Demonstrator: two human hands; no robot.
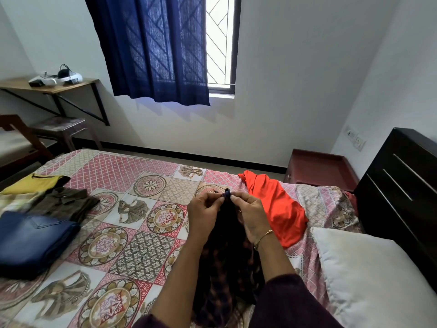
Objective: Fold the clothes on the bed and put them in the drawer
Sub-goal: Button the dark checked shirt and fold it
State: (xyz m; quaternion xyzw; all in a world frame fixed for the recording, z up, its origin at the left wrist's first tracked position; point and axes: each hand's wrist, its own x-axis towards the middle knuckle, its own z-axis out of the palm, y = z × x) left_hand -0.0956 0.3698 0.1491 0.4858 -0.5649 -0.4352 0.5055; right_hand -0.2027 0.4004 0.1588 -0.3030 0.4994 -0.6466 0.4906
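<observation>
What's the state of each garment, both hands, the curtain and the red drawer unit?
Dark garment: held up by its top edge.
Left hand: pinches dark garment.
Right hand: pinches dark garment.
Orange garment: unfolded, crumpled on bed.
Jeans: folded.
Olive shirt: loosely folded.
Yellow garment: folded.
Curtain: partly drawn.
Red drawer unit: open-topped.

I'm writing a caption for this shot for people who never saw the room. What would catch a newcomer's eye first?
Front and centre, the left hand and right hand pinch the top edge of a dark patterned garment held up over the patchwork bedspread. Just right of the hands lies a bright orange cloth, unfolded. At the left edge sit folded blue jeans, and a deep blue curtain hangs above.
</observation>
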